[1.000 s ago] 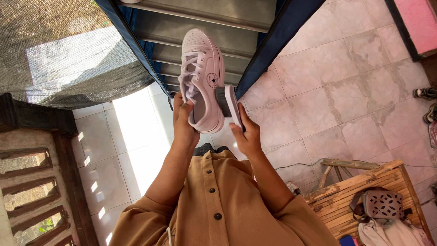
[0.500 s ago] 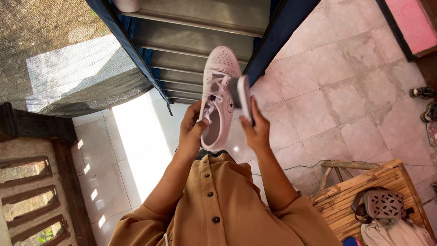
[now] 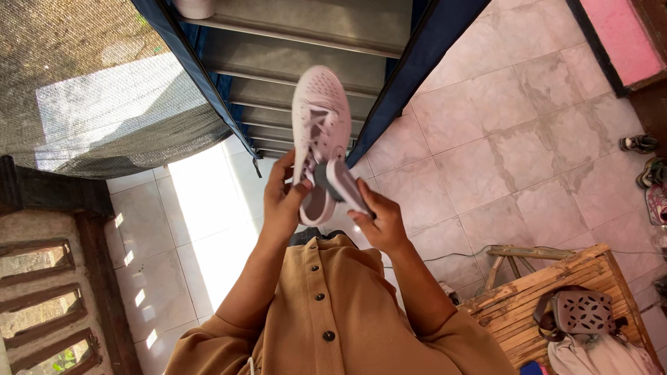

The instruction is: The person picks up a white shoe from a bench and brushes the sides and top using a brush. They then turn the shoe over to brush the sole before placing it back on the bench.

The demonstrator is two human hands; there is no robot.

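My left hand [image 3: 283,201] fingers clamped around pale sneaker [image 3: 318,132], my right hand [image 3: 379,222] gripping brush [image 3: 338,184], bristles against its heel

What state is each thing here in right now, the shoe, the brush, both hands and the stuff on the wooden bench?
White sneaker: held up, toe pointing away, laces in.
Brush: bristles against the sneaker's heel end.
Left hand: closed on the sneaker's side.
Right hand: gripping the brush.
Wooden bench: standing on the tiles, partly covered.
Perforated sandal: lying on the bench.
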